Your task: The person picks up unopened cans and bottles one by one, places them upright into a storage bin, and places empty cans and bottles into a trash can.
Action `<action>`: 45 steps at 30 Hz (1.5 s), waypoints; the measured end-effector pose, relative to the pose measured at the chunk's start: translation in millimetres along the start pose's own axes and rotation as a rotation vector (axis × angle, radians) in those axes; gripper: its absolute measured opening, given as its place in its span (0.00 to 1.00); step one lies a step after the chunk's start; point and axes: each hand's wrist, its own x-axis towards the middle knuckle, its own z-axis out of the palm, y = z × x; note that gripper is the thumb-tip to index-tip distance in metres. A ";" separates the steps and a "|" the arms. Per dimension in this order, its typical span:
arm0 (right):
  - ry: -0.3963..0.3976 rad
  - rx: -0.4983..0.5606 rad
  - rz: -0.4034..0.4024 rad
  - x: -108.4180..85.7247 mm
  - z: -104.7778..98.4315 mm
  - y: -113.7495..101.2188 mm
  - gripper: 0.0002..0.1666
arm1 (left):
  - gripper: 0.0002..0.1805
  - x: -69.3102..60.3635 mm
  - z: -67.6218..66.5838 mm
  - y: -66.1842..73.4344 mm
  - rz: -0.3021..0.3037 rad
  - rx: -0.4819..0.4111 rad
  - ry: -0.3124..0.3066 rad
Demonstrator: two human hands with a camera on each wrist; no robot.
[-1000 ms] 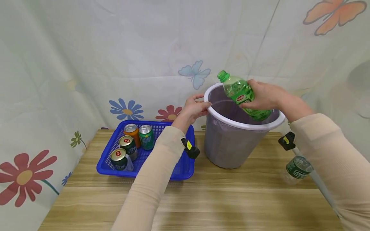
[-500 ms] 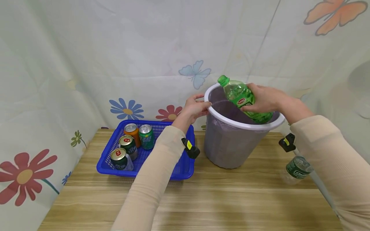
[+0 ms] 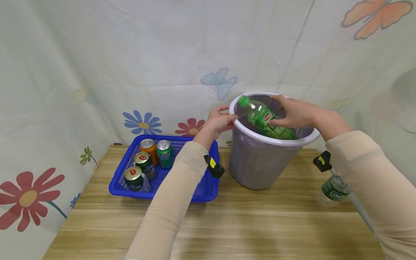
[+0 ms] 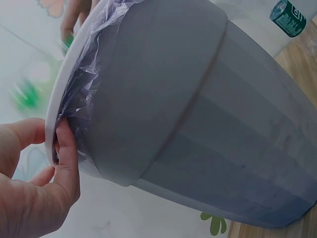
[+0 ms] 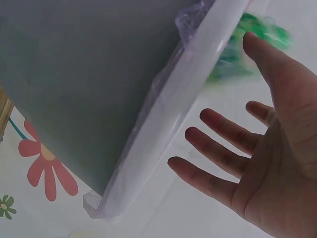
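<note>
A grey trash can [image 3: 256, 166] with a white rim and a thin plastic liner stands on the table. My left hand [image 3: 218, 122] pinches its rim on the left side, thumb and fingers on either side of the edge, as the left wrist view [image 4: 42, 173] shows too. A green plastic bottle [image 3: 260, 113] tilts inside the can's mouth, its neck at upper left; in the right wrist view the bottle [image 5: 247, 44] is blurred. Over the mouth's right side is my right hand [image 3: 297, 112]. Its fingers are spread and apart from the bottle.
A blue plastic basket [image 3: 195, 196] left of the can holds several drink cans, among them an orange can [image 3: 150, 151] and a green can [image 3: 165, 155]. A clear bottle with a green label [image 3: 334, 189] lies near the right forearm. A patterned curtain [image 3: 162, 65] hangs behind.
The green bottle has dropped lower and slightly left into the trash can's mouth. My right hand's fingers have spread and let go of it. The left hand has stayed on the rim.
</note>
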 end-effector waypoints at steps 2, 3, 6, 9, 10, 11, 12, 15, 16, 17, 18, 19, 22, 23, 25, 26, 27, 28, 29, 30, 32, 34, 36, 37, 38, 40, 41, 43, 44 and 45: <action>-0.002 0.004 -0.005 -0.5 -0.1 0.9 0.52 | 0.28 0.1 -0.3 -0.1 -0.002 -0.001 0.001; 0.000 0.005 -0.008 -0.8 -0.2 1.4 0.51 | 0.29 0.0 -0.4 -0.1 -0.003 -0.002 0.001; 0.000 0.010 -0.012 -1.7 -0.5 2.3 0.50 | 0.28 0.0 -0.9 0.0 -0.007 0.000 0.001; 0.004 0.020 -0.015 -3.2 -1.1 2.7 0.48 | 0.28 0.4 -1.2 -0.1 -0.007 -0.005 0.000; 0.008 0.022 -0.014 -4.0 -1.4 2.9 0.48 | 0.28 0.5 -1.2 -0.3 -0.006 -0.007 0.001; 0.013 0.026 -0.013 -4.9 -1.8 3.0 0.48 | 0.28 0.8 -1.3 -0.6 -0.006 -0.006 0.001; 0.018 0.029 -0.009 -5.9 -2.4 3.2 0.48 | 0.28 0.6 -1.3 -0.7 -0.004 -0.006 0.001; 0.049 0.021 0.003 -9.9 -4.4 4.7 0.47 | 0.27 0.7 -1.2 -1.3 -0.002 -0.008 0.001; 0.066 0.019 0.003 -11.3 -5.1 5.3 0.47 | 0.27 0.7 -1.2 -1.5 -0.001 -0.007 0.001; 0.086 0.019 0.002 -12.8 -5.9 6.1 0.47 | 0.27 0.6 -1.1 -1.7 0.000 -0.004 0.000; 0.107 0.014 0.000 -14.2 -6.7 6.9 0.46 | 0.27 0.2 -1.1 -1.6 0.000 -0.004 0.001; 0.129 0.012 -0.003 -15.4 -7.4 7.7 0.45 | 0.27 0.2 -1.2 -1.6 0.000 -0.005 0.002; 0.179 0.024 -0.012 -19.0 -9.5 10.0 0.43 | 0.27 -0.2 -1.3 -1.2 -0.001 -0.008 0.004; 0.189 0.028 -0.011 -20.4 -10.2 10.6 0.42 | 0.27 -0.3 -1.3 -1.1 -0.001 -0.009 0.006; 0.208 0.036 -0.011 -23.3 -11.3 11.7 0.41 | 0.28 -0.2 -1.3 -1.0 -0.002 -0.013 0.008; 0.220 0.041 -0.013 -24.9 -11.4 12.4 0.40 | 0.28 -0.2 -1.4 -0.9 -0.002 -0.011 0.008; 0.231 0.043 -0.014 -26.4 -11.3 12.9 0.40 | 0.28 -0.2 -1.5 -1.0 -0.003 -0.009 0.008; 0.245 0.041 -0.019 -27.7 -11.0 13.7 0.39 | 0.28 -0.3 -1.6 -1.0 -0.003 -0.006 0.009; 0.259 0.037 -0.025 -29.0 -10.3 14.6 0.38 | 0.28 -0.2 -1.6 -1.2 -0.003 -0.005 0.011; 0.274 0.036 -0.028 -30.3 -9.3 15.2 0.37 | 0.28 -0.2 -1.6 -1.1 -0.001 -0.006 0.011; 0.300 0.033 -0.032 -32.7 -6.7 16.3 0.34 | 0.28 -0.1 -1.9 -1.3 0.001 -0.004 0.013; 0.325 0.022 -0.035 -34.7 -3.3 17.3 0.32 | 0.27 0.1 -2.1 -1.5 0.003 -0.002 0.014; 0.344 0.014 -0.034 -37.0 0.2 17.8 0.30 | 0.27 0.6 -2.0 -1.8 0.003 -0.006 0.012; 0.354 0.007 -0.036 -38.0 1.9 18.1 0.29 | 0.28 1.2 -1.8 -2.0 0.002 -0.008 0.012; 0.364 0.002 -0.037 -38.9 3.6 18.3 0.28 | 0.28 1.4 -1.8 -1.9 0.002 -0.008 0.012; 0.388 0.000 -0.041 -41.0 6.5 18.7 0.25 | 0.28 1.9 -1.4 -1.6 0.001 -0.013 0.015; 0.399 -0.002 -0.042 -42.2 7.8 18.9 0.24 | 0.28 2.0 -1.3 -1.5 0.001 -0.014 0.015; 0.424 0.000 -0.042 -44.6 10.2 19.3 0.22 | 0.28 1.7 -1.0 -1.0 0.001 -0.013 0.018; 0.436 0.000 -0.042 -46.0 11.3 19.5 0.21 | 0.28 1.3 -0.8 -0.6 0.002 -0.012 0.018; 0.448 -0.002 -0.042 -47.5 12.4 19.6 0.20 | 0.28 1.0 -0.6 -0.4 0.002 -0.014 0.018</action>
